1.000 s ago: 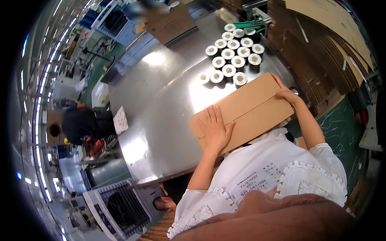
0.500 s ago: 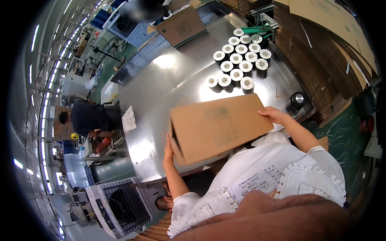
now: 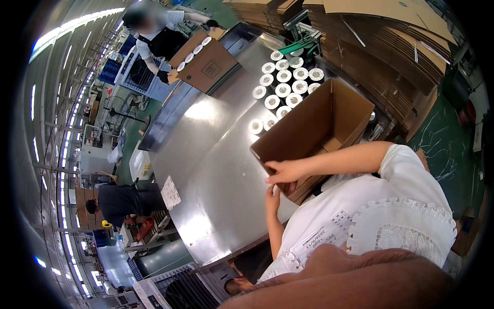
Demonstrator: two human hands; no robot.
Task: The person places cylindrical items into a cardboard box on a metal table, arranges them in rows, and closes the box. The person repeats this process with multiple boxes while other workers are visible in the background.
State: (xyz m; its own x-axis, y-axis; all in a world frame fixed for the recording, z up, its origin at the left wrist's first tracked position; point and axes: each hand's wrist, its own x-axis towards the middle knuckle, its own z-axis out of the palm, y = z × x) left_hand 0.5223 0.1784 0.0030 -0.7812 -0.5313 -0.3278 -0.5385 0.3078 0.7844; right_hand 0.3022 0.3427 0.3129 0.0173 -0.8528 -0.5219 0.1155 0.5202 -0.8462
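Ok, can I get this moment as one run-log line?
left hand: at left end of cardboard box | right hand: across box, same end | box: open-topped | white-topped cylinders: grouped beyond box on metal table

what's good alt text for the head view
A person's right hand and left hand are at the left end of an open cardboard box at a metal table. White-topped dark cylinders stand beyond it; at upper left, a co-worker stands behind another box.

Carton (image 3: 298,129) on table (image 3: 206,170), spools (image 3: 282,90) behind it, 1 paper (image 3: 170,192) left (by the edge)
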